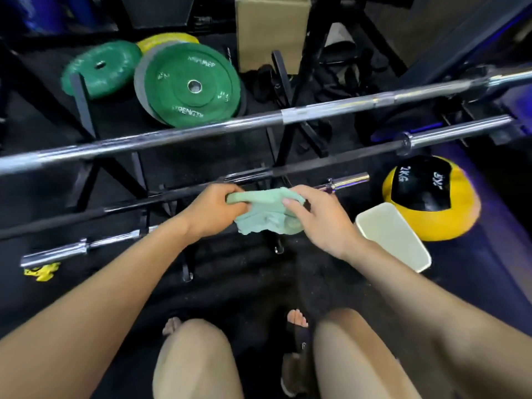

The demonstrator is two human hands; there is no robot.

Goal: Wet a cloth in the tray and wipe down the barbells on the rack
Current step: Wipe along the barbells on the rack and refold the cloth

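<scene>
Above rack, both hands (218, 210) (319, 218) pinch green cloth (266, 216).

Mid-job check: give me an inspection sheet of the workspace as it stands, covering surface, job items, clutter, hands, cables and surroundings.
Surface: dark rubber floor, speckled with dust.
Job's things: green cloth bunched and held between both hands; white tray on the floor to the right, contents cannot be told; chrome barbell lying across the black rack, more bars lower down.
Clutter: yellow-and-black medicine ball behind the tray; yellow scrap on the floor at left.
Hands: left hand grips the cloth; right hand pinches its other end.
Cables: nothing seen.
Surroundings: green weight plates, cardboard box.
</scene>
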